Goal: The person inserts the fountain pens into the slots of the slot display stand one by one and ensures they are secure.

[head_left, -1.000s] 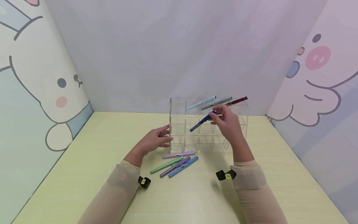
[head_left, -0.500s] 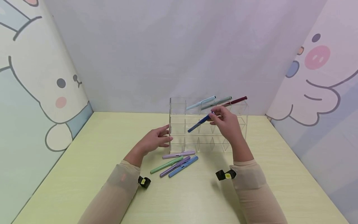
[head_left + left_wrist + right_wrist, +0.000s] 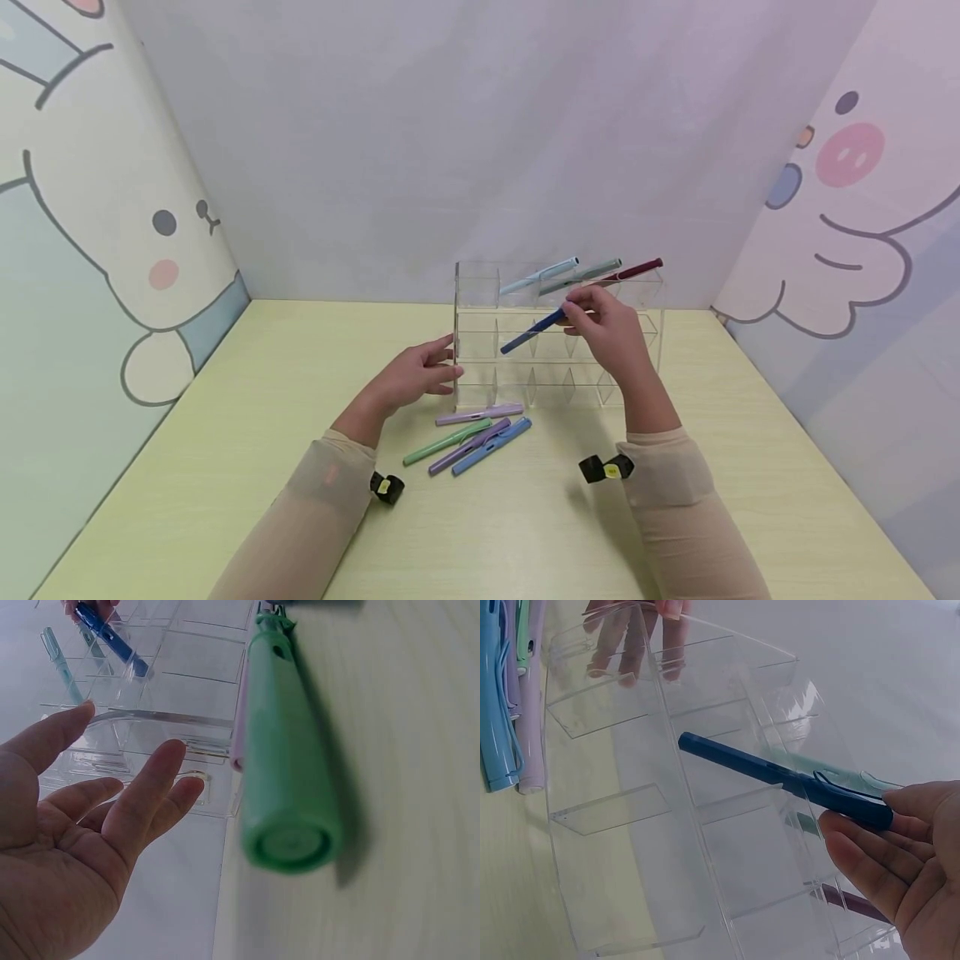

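Note:
Between thumb and fingers, my right hand (image 3: 606, 327) pinches a dark blue pen (image 3: 534, 330) by its clip end. The pen slants down to the left, its free end over the middle tier of a clear acrylic pen rack (image 3: 551, 363). In the right wrist view the blue pen (image 3: 757, 769) overlaps the divided compartments. My left hand (image 3: 414, 377) is at the rack's left side, its fingers spread and touching the side panel. On the top tier rest a light blue pen (image 3: 542, 275), a grey-green pen (image 3: 581, 277) and a dark red pen (image 3: 636, 271).
On the table (image 3: 315, 367) before the rack lie a lilac pen (image 3: 480, 414), a green pen (image 3: 447, 442), a purple pen (image 3: 470, 447) and a blue pen (image 3: 492, 447). A grey backdrop (image 3: 420, 167) stands behind the rack.
My right hand has shifted the dark blue pen slightly left and down over the middle tier. The left hand and the pens on the table have stayed put.

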A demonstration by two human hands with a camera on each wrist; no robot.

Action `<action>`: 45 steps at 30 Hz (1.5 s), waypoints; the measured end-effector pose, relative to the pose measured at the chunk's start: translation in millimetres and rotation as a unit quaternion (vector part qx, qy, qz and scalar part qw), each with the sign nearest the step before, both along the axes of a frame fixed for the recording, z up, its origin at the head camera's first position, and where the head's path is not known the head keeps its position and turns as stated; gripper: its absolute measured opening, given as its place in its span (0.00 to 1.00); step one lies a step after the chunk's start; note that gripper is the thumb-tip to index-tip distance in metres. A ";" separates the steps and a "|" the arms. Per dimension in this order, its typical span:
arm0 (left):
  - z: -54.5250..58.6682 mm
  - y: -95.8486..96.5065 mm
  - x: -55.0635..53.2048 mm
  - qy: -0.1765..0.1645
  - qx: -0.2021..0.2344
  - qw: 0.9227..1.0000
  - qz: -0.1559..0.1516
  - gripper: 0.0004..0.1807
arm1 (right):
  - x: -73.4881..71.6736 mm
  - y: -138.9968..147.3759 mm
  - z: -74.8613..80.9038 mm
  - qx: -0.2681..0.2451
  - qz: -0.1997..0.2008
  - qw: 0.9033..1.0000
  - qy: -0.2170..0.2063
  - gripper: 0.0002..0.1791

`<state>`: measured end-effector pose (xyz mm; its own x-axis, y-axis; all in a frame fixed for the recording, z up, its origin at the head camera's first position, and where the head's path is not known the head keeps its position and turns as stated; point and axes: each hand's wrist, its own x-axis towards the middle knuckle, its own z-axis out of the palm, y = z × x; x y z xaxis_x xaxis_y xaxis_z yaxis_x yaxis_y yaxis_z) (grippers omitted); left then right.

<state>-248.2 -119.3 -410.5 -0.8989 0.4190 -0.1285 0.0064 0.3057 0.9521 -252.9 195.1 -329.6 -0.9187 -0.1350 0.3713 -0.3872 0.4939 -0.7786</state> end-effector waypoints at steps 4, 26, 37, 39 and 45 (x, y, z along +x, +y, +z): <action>0.3 0.1 -0.1 -0.002 0.000 1.000 0.001 0.45 | -0.5 2.0 -1.3 0.004 -0.002 1.000 -0.009 0.15; 0.4 1.3 0.8 -0.001 -0.009 1.000 0.010 0.44 | -2.0 5.8 -1.9 0.044 0.001 0.999 -0.028 0.13; -0.1 -1.1 0.8 0.001 -0.003 1.000 0.001 0.44 | -2.7 5.2 -2.7 0.039 0.006 0.999 -0.031 0.15; 0.3 -0.9 1.3 0.001 -0.003 1.000 0.001 0.44 | -2.8 5.6 -2.8 0.042 0.008 0.999 -0.031 0.16; 0.3 0.0 1.6 0.000 -0.004 1.000 0.004 0.45 | -0.7 10.5 -1.8 0.066 -0.007 0.998 -0.012 0.23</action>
<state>-246.6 -119.3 -410.2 -0.9019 0.4114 -0.1319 0.0045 0.3141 0.9494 -253.5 205.6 -331.4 -0.9295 -0.1681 0.3284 -0.3610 0.5978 -0.7157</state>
